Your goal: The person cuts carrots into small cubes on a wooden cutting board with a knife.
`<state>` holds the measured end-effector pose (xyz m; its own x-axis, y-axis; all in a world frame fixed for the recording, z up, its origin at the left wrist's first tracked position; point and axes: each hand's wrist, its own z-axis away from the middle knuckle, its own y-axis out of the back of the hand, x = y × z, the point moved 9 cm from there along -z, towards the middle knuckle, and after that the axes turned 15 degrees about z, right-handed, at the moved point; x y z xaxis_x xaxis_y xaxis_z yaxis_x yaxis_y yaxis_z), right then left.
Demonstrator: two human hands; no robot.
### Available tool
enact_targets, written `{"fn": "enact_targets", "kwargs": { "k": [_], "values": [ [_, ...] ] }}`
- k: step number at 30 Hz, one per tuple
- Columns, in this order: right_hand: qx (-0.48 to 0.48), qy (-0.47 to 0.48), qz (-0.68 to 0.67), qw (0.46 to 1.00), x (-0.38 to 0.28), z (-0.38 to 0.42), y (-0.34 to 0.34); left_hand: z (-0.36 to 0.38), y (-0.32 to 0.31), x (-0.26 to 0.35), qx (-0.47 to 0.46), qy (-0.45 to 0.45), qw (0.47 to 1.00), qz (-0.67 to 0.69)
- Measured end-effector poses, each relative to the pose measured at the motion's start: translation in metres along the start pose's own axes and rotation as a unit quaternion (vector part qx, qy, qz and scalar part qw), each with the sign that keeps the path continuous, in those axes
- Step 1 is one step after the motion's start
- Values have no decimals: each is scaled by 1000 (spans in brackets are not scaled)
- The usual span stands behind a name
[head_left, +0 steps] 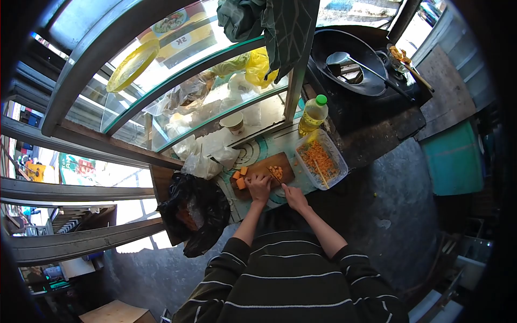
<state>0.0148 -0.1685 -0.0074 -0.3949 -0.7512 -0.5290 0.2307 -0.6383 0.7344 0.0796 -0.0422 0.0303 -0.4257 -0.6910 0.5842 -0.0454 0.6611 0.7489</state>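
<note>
A brown wooden cutting board lies on the counter. Over its middle is my left hand, its fingers bent and pressed down on something too small to make out. My right hand is closed round the handle of a knife, whose blade rests beside small chopped orange pieces. Larger orange chunks sit at the board's left end. Right of the board stands a clear plastic tub of shredded orange food with a stick in it.
A bottle of yellow oil stands behind the tub. At the back right, a wok holds a ladle. Left are a black plastic bag and white bags. A glass display case borders the counter, with a paper cup inside.
</note>
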Motion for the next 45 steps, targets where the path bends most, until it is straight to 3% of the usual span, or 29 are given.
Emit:
{"fn": "enact_targets", "kwargs": {
  "k": [16, 23, 25, 28, 32, 37, 45],
  "values": [
    [-23, -27, 101, 994, -5, 3, -5, 0, -3, -2, 11, -38, 999, 3],
    [-6, -15, 63, 998, 5, -11, -12, -3, -2, -3, 5, -46, 999, 11],
    [-54, -5, 0, 999, 7, -12, -19, -3, -1, -2, -12, -48, 999, 4],
    [-15, -16, 75, 997, 7, 3, -5, -4, -4, -4, -32, -46, 998, 3],
    [-15, -28, 79, 996, 10, 0, -5, -5, -6, -4, -29, -60, 998, 9],
    [-84, -33, 21, 996, 13, -15, -19, -5, 0, 2, -29, -64, 997, -10],
    [-17, -22, 22, 999, -3, 5, 3, -3, -6, -5, -23, -56, 998, 1]
  ]
}}
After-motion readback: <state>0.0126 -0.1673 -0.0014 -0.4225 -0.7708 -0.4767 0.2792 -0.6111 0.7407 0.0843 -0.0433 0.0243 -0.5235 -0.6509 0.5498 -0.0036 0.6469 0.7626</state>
